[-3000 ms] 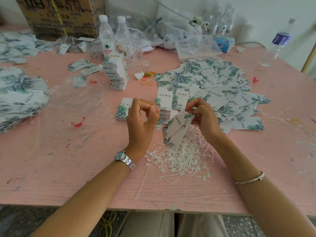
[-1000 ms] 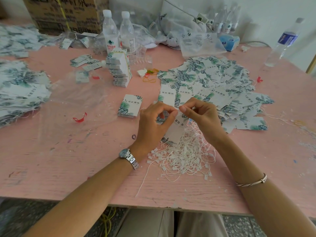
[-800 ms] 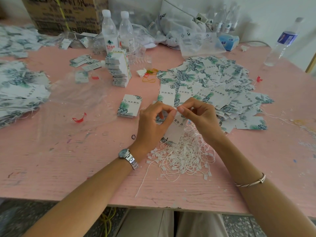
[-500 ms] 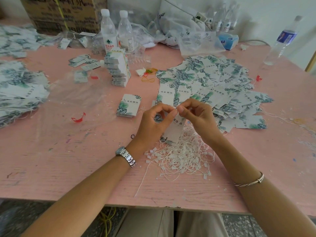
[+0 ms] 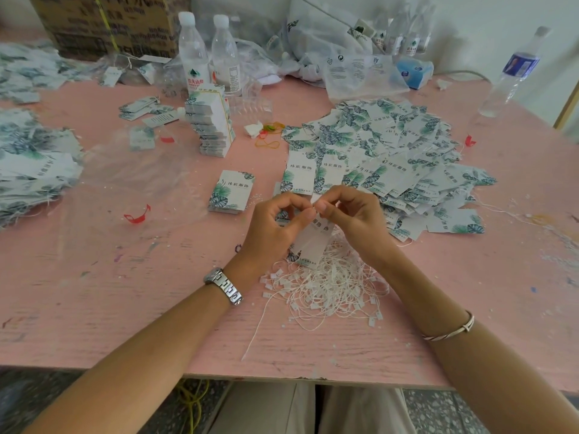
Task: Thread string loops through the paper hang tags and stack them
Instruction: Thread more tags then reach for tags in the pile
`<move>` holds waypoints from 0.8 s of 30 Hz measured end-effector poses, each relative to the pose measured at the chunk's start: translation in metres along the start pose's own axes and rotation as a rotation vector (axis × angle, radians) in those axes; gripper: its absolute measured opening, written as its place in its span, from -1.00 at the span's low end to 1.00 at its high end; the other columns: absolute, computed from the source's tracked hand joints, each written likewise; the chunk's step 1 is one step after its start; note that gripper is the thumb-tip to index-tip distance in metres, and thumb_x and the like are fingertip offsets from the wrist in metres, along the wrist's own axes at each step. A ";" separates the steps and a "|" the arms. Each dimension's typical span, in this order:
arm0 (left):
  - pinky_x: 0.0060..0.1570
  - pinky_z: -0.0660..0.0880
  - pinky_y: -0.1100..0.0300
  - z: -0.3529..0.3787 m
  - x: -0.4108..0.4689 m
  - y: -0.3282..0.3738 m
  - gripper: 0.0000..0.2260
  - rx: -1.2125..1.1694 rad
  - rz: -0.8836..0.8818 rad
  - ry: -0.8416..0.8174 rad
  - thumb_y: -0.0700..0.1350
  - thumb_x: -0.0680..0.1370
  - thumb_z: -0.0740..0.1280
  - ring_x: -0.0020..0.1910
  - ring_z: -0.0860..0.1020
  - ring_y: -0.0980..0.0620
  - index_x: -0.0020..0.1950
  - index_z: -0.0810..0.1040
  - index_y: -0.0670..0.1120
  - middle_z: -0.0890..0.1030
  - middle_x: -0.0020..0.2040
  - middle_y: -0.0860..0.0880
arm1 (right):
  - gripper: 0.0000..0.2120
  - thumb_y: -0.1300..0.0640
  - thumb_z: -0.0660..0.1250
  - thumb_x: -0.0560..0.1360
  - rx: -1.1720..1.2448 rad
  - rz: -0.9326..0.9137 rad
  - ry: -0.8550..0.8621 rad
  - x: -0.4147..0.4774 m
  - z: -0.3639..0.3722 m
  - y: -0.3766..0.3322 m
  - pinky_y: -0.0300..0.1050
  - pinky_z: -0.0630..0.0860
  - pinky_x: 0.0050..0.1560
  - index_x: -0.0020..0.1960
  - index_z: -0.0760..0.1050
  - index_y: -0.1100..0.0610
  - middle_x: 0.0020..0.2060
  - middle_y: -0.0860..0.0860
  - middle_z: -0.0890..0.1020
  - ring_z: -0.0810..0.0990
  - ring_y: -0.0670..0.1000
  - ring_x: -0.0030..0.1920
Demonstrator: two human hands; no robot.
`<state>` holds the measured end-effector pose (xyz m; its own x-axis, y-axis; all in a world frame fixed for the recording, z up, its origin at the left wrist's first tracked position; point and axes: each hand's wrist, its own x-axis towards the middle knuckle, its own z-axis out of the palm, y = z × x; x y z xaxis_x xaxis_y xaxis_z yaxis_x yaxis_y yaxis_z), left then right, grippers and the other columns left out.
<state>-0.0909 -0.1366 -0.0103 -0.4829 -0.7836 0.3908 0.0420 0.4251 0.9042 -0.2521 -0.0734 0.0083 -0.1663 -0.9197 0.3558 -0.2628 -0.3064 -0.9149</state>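
A white paper hang tag (image 5: 316, 239) with a green leaf print hangs between my hands above a tangle of white string loops (image 5: 326, 286). My right hand (image 5: 354, 220) pinches the tag's top end. My left hand (image 5: 272, 227) meets it there, thumb and forefinger pinched together at the tag's top; the string between them is too thin to make out. A small neat stack of tags (image 5: 232, 192) lies left of my hands. A wide loose heap of tags (image 5: 391, 158) spreads behind and to the right.
A tall pile of bundled tags (image 5: 213, 120) stands behind, with two water bottles (image 5: 206, 54) and a cardboard box (image 5: 109, 23). More tags (image 5: 28, 164) lie at far left beside clear plastic film (image 5: 131, 170). Another bottle (image 5: 513, 73) stands far right. The pink table's edge (image 5: 282, 375) is close.
My hands, apart earlier with the left pinching away from the tag, have come together at the tag's top end. Over the last second they have hardly moved.
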 end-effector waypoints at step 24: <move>-0.03 0.42 0.34 0.006 0.001 0.002 -0.88 0.024 0.078 0.078 -0.08 0.55 0.45 -0.12 0.51 0.15 0.08 0.66 -0.01 0.66 -0.05 0.10 | -0.86 0.14 0.41 0.50 0.214 0.071 0.078 0.006 -0.009 -0.006 -0.14 0.50 -0.02 -0.10 0.61 0.23 -0.27 0.02 0.63 0.55 0.01 -0.16</move>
<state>-0.0966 -0.1340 -0.0087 -0.4096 -0.7801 0.4729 0.0552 0.4962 0.8665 -0.2605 -0.0745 0.0171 -0.2520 -0.9216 0.2952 -0.0417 -0.2944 -0.9548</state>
